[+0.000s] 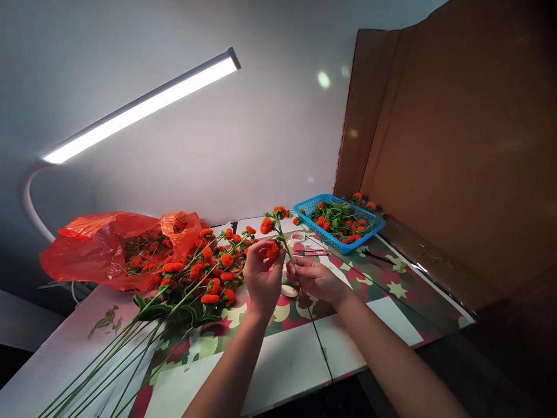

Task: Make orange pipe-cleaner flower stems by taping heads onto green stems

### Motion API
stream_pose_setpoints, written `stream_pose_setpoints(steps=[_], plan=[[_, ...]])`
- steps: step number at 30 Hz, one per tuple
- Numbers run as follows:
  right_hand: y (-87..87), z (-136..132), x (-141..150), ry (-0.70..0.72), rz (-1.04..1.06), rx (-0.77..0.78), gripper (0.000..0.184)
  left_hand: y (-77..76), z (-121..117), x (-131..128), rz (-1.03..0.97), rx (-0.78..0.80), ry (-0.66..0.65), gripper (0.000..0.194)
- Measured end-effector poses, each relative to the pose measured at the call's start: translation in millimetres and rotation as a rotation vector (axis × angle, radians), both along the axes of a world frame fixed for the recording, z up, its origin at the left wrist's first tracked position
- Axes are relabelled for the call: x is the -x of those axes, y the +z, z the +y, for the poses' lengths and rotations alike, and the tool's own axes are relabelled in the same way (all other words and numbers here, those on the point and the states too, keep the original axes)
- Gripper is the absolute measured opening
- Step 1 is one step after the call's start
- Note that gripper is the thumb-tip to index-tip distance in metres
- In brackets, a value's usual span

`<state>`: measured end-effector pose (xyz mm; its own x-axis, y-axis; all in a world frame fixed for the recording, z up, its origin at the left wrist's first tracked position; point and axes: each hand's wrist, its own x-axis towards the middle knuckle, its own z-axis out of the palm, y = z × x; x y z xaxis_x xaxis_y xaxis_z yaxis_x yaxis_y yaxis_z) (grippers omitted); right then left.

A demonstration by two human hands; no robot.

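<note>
The fingers of the left hand point(264, 280) curl in, thumb and fingertips closing around the lower flower head point(273, 251); those of the right hand point(319, 280) pinch the green stem point(317, 332) just below. Where exactly the fingertips press is hard to make out.

At the far left, a red plastic bag point(93, 247) partly covers more orange flowers. Beside it lies a bundle of flowers point(209, 270), its long stems cut off by the bottom edge.

The lower flower head, orange and ridged, sits between the left fingers, which partly hide it. Two more orange heads top the stem, above the left fingertips. The thin stem slants down to the right between the forearms, its lower end dim against the dark area past the table point(296, 357).

A white ring point(289, 290) is partly hidden between the hands. Beyond the right hand lie pink-handled snips point(315, 252) and a blue basket point(344, 248) of flowers.
</note>
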<state>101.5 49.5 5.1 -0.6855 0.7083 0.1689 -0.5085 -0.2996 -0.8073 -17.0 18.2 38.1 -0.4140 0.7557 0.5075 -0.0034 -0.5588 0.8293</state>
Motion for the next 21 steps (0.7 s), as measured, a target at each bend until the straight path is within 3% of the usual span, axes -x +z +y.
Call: stream_pose_setpoints(steps=[4, 6, 9, 14, 18, 21], plan=[[-0.6, 0, 0, -0.028, -0.020, 0.046, 0.018, -9.3, 1, 1, -0.086, 0.095, -0.027, 0.039], [-0.9, 2, 1, -0.086, -0.034, 0.062, 0.020, -17.5, -1, 2, -0.100, 0.196, -0.100, 0.037], [-1.0, 6, 1, -0.264, -0.084, 0.046, 0.023, -28.6, -8, 1, -0.015, 0.326, -0.203, 0.025], [0.6, 12, 0, -0.553, -0.187, -0.151, 0.024, -32.3, -15, -7, 0.129, 0.401, -0.276, 0.026], [2.3, 12, -2, -0.542, -0.192, -0.131, 0.024, -30.8, -14, -9, 0.006, 0.422, -0.331, 0.028], [2.3, 10, -5, -0.451, -0.138, -0.055, 0.021, -32.4, -14, -6, -0.147, 0.451, -0.476, 0.029]])
